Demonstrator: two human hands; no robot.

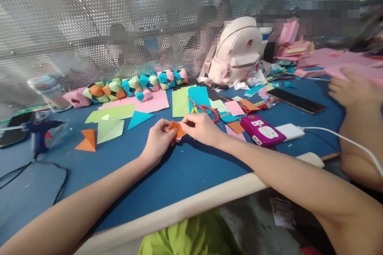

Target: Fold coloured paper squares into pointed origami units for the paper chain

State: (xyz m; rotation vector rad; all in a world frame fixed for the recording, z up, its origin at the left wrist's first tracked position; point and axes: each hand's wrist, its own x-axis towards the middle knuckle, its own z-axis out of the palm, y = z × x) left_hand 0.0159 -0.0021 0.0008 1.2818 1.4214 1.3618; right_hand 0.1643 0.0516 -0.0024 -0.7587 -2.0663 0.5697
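Note:
Both of my hands meet over the blue table, pinching a small folded orange paper piece [176, 129] with a bit of pink at its lower edge. My left hand [160, 137] grips its left side, and my right hand [199, 127] has thumb and fingers on its right side. Just beyond them are red-and-yellow-handled scissors [206, 110] lying on loose paper. To the left rest a blue paper triangle [140, 118], a light green sheet [110, 130] and a folded orange paper piece [87, 140]. The fingertips partly hide the held piece.
A row of folded paper balls [131, 87] lines the back. A blue glue gun [42, 131] stands at left. A pale backpack [239, 51], a purple power strip [261, 129] and a phone [296, 101] are to the right. Another person's hand [348, 85] touches pink paper.

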